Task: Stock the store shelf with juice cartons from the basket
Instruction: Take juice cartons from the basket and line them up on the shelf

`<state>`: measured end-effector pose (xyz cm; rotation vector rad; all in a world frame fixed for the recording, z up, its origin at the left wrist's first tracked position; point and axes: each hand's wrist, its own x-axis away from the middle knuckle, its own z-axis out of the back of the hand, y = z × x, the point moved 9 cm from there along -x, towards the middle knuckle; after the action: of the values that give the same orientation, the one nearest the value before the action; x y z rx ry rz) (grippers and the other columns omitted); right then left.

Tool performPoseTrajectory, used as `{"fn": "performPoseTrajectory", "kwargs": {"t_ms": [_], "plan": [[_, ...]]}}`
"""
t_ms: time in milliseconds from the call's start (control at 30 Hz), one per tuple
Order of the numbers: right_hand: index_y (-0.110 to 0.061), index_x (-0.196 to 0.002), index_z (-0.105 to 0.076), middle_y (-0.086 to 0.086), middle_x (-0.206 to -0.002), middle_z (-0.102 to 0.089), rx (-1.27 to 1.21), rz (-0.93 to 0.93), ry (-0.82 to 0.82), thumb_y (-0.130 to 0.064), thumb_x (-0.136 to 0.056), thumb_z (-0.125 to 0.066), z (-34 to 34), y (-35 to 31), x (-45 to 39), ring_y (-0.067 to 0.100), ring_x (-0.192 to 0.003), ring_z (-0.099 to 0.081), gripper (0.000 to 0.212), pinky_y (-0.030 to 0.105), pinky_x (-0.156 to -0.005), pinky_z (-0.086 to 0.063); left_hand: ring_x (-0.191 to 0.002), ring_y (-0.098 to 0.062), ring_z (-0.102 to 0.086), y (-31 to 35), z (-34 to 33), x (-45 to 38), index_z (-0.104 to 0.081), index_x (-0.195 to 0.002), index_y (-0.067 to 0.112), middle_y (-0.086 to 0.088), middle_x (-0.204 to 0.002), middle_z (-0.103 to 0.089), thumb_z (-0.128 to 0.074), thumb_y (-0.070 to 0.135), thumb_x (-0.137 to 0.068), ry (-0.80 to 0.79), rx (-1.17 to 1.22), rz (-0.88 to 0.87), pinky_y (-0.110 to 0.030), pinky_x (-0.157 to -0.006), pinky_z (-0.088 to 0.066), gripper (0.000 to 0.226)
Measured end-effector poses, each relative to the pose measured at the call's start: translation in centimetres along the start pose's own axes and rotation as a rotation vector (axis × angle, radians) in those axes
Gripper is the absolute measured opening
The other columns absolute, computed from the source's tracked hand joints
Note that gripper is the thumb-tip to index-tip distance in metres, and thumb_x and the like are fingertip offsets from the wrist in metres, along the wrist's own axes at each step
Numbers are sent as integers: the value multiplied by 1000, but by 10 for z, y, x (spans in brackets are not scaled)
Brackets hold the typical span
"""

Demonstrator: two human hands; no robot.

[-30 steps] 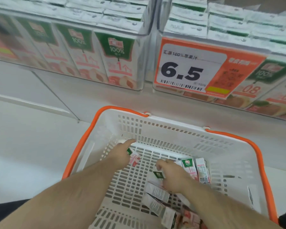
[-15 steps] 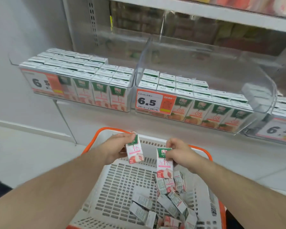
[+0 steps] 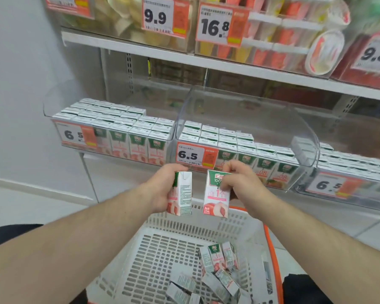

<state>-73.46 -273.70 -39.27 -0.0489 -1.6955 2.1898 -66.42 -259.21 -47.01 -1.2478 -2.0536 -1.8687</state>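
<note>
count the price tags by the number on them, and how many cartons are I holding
6.5 tags: 3
9.9 tag: 1
16.8 tag: 1
9.8 tag: 1
Tag at top left, number cut off: 1
Total tags: 7
Cartons held: 2, one in the left hand, one in the right hand

Retail shop aisle. White metal shelving (image 3: 206, 62) carries clear bins of identical juice cartons (image 3: 119, 126); orange price tags (image 3: 194, 155) read 6.5, 9.9 and 16.8. A white, orange-rimmed shopping basket (image 3: 162, 249) stands near, below the shelves.
</note>
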Motion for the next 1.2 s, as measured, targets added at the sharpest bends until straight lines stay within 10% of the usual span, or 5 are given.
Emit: {"fn": "performPoseTrajectory", "kwargs": {"t_ms": [400,567,800,933,1200], "plan": [[-12,-118,-50,8,-88,-72,-388,147,107,13,-87,-57,-13,-53,-4,22,-70,-68,40,34,-63,-54,-100,-13,-69,76,-19,45,-72,-108,19,0,-102,-76,-80,22,-80,-213,-569,-477,-29,-94,-51,29],[-42,-125,-44,-7,-117,-64,-19,495,133,-19,-69,-83,-19,-90,5,8,-108,-61,72,28,-88,-52,-91,-9,-69,97,11,57,-69,-105,21,4,-95,-76,-74,-4,-81,-162,-408,-719,-22,-80,-54,35],[-47,-119,-49,-16,-107,-57,220,645,220,-60,-58,-69,-47,-120,16,8,-74,-52,65,17,-63,-41,-95,-10,-69,118,30,72,-70,-102,25,5,-99,-75,-71,-5,-81,-114,-317,-838,-21,-76,-53,37],[-33,-123,-56,-15,-114,-60,373,589,245,-60,-73,-66,-67,-142,3,5,-99,-57,58,23,-83,-45,-82,2,-65,131,40,79,-69,-88,35,18,-84,-72,-77,-1,-78,10,-477,-909,-13,-73,-47,38],[-11,-77,-57,11,-66,-64,-94,103,253,-35,-90,-54,-69,-159,-84,28,-61,-62,27,32,-52,-45,-98,1,-61,164,125,93,-64,-107,40,21,-98,-67,-77,21,-78,535,-512,-843,-20,-84,-46,36]]}}
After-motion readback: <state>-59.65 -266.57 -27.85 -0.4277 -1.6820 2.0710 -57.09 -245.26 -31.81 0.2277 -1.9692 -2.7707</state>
